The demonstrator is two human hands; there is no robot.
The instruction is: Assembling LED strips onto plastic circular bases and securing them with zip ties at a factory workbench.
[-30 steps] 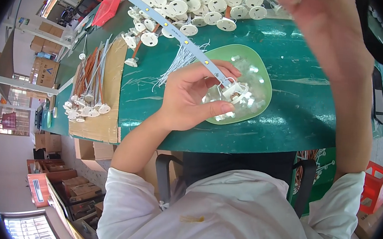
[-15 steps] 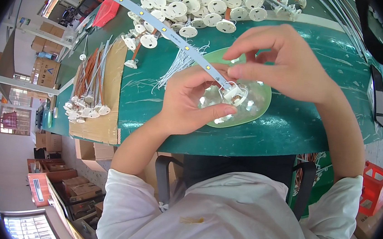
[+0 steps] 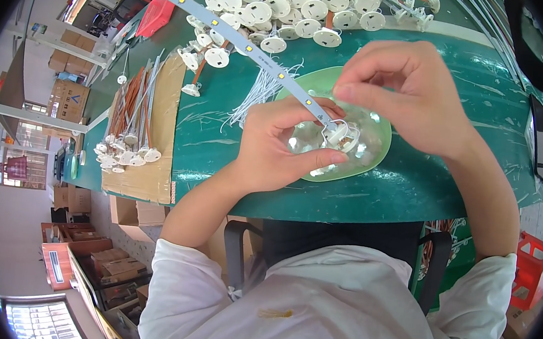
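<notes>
Over a pale green oval tray (image 3: 376, 154) filled with small shiny pieces, my left hand (image 3: 272, 145) grips the lower end of a long LED strip (image 3: 248, 47). The strip slants up to the far left, with yellow square LEDs along it. A white round end piece (image 3: 339, 135) with looped thin white wires sits at its lower end, between my left thumb and fingers. My right hand (image 3: 407, 94) is raised just right of the strip, thumb and forefinger pinched together. Whatever lies in that pinch, if anything, is too small to make out.
Many white round end pieces on strips (image 3: 314, 10) lie heaped at the back. A bundle of white wires (image 3: 259, 94) lies beside the tray. Finished-looking strips (image 3: 130, 118) rest on cardboard (image 3: 164, 160) at left. A dark phone (image 3: 539, 138) lies at right; a red stool (image 3: 531, 270) stands below.
My right hand has drawn slightly up and right, away from the strip's wired end, its fingers closing together. My left hand still holds the strip in nearly the same place.
</notes>
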